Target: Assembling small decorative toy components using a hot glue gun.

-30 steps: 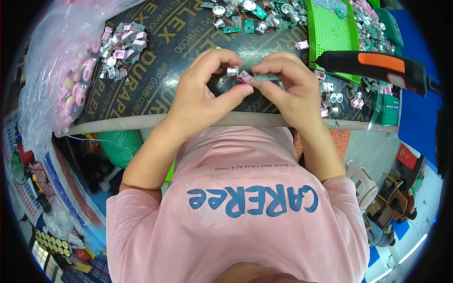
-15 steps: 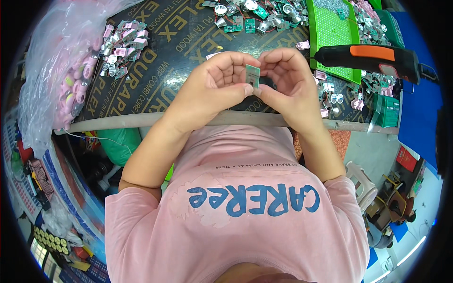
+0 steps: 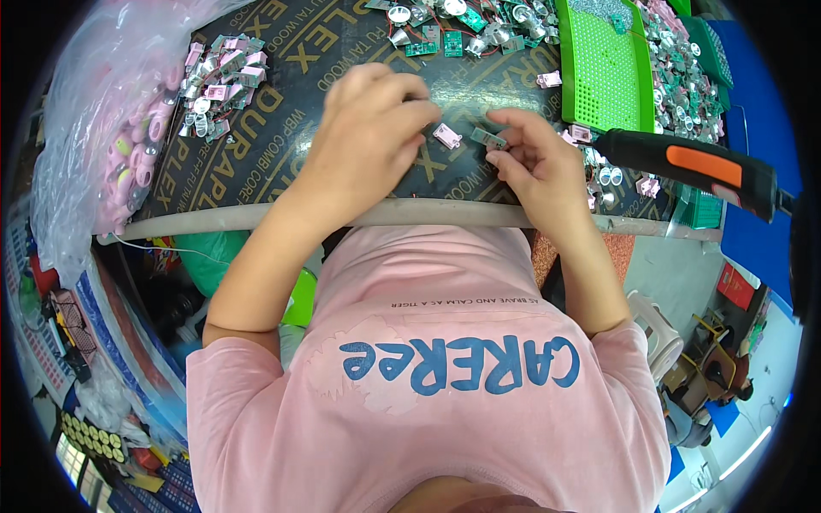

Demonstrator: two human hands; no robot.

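My right hand (image 3: 540, 167) pinches a small green circuit board (image 3: 488, 138) between thumb and fingers, just above the table. To its left a small pink plastic housing (image 3: 446, 135) lies on the dark tabletop, between my two hands. My left hand (image 3: 369, 137) is back-side up over the table with its fingers curled in. Its fingertips point toward the pink housing, apart from it. Whatever those fingers may hold is hidden.
Pink housings with silvery reflectors lie heaped at the left (image 3: 224, 81), beside a plastic bag of pink parts (image 3: 137, 162). Circuit boards and reflectors (image 3: 462, 30) are piled at the back. A green tray (image 3: 603, 73) and a black-and-orange handheld tool (image 3: 697, 164) are at the right.
My hands have parted: the left moved left and turned over, the right kept the circuit board and shifted right. The pink housing between them now shows. The handheld tool has swung rightward and nearer.
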